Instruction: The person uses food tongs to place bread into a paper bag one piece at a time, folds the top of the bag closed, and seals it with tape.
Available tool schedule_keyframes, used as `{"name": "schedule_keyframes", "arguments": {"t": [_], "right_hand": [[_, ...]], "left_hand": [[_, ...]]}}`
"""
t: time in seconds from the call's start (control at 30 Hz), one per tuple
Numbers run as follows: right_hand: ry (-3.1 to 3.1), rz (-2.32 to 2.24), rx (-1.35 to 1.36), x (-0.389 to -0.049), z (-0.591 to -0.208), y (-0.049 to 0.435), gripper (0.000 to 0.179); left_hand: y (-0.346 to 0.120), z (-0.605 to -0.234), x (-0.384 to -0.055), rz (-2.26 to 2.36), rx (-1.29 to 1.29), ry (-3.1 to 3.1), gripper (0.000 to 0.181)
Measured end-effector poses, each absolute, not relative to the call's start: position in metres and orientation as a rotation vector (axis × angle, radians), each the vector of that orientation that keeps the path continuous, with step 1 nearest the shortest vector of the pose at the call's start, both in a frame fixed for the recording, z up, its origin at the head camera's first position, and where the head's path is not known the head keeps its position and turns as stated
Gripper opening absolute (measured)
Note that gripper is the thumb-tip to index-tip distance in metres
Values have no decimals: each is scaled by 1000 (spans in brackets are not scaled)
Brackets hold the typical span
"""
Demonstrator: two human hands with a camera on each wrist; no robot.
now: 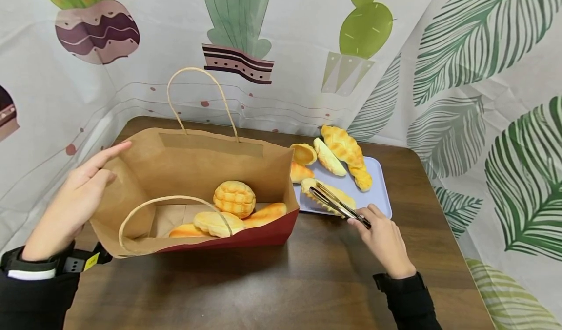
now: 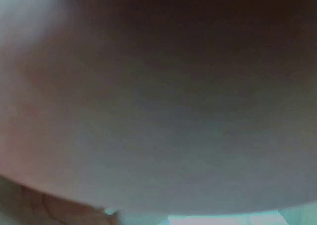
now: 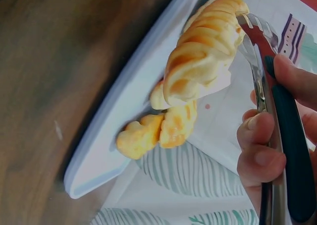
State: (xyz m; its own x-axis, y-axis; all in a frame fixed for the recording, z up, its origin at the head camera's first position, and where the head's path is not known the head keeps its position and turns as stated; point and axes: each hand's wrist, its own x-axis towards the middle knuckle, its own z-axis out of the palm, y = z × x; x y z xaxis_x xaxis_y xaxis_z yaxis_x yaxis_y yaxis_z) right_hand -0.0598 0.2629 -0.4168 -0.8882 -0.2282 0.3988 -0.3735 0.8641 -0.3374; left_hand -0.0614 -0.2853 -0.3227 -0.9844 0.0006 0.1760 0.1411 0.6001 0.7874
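At the left side of a brown paper bag (image 1: pixel 206 159), my left hand (image 1: pixel 79 193) holds the rim, its index finger stretched toward the back corner. The remaining fingers are hidden, and a blurred surface fills most of the left wrist view. My right hand (image 1: pixel 384 237) grips metal tongs (image 1: pixel 335 203) with dark handles. Their tips close around one end of a ridged, pale-yellow bread roll (image 3: pixel 203 51), over the front of the lavender tray (image 1: pixel 379 174). Inside the bag lie a round scored bun (image 1: pixel 234 199), a pale bread piece (image 1: pixel 215 222) and orange-brown bread (image 1: pixel 268 214).
On the tray are a croissant (image 1: pixel 342 144) with a smaller golden piece (image 1: pixel 363 178), a long pale bread (image 1: pixel 329 156), a tart shell (image 1: pixel 304 154) and an orange bread (image 1: pixel 300 173). Rope handles (image 1: pixel 202 70) rise from the bag. A printed cloth (image 1: pixel 303 22) hangs behind the wooden table (image 1: pixel 263 291).
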Motion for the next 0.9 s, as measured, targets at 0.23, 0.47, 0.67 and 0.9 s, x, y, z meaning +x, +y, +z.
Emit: {"name": "schedule_keyframes", "arguments": {"t": [0.23, 0.47, 0.67, 0.9], "right_hand": [[-2655, 614, 472, -55, -403, 263, 20], [-2625, 624, 524, -48, -382, 259, 24], [-2555, 655, 590, -44, -362, 255, 32], [-2447, 617, 650, -42, -339, 248, 65]], "left_hand": [[-287, -325, -62, -1334, -126, -2664, 58], [-288, -325, -63, -1335, -111, -2678, 59], [-287, -324, -63, -1332, -108, -2685, 59], [-288, -325, -63, -1329, -99, -2698, 60]]}}
